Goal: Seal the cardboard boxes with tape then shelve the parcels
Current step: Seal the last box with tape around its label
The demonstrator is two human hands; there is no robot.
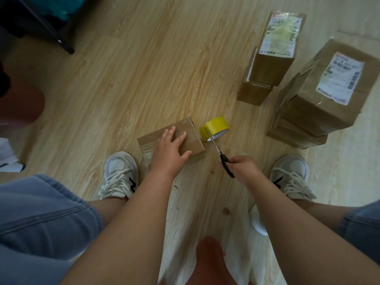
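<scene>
A black frame (51, 31) stood at the far left corner of the pale plank floor (133, 79). My left hand (171, 149) lay flat, fingers spread, on the small cardboard box (193, 136), with the yellow tape roll (216, 125) just beside it. My right hand (243, 167) gripped black scissors (216, 147), tip at the roll. Labelled parcels (320, 99) were stacked at the right edge.

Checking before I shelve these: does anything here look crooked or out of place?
Two stacks look uneven. In the far one, a tall box sits offset on the bottom box. The near stack has its boxes twisted, edges unaligned. Clear tape trails loose off the small box under the left hand; the right hand holds scissors.
</scene>
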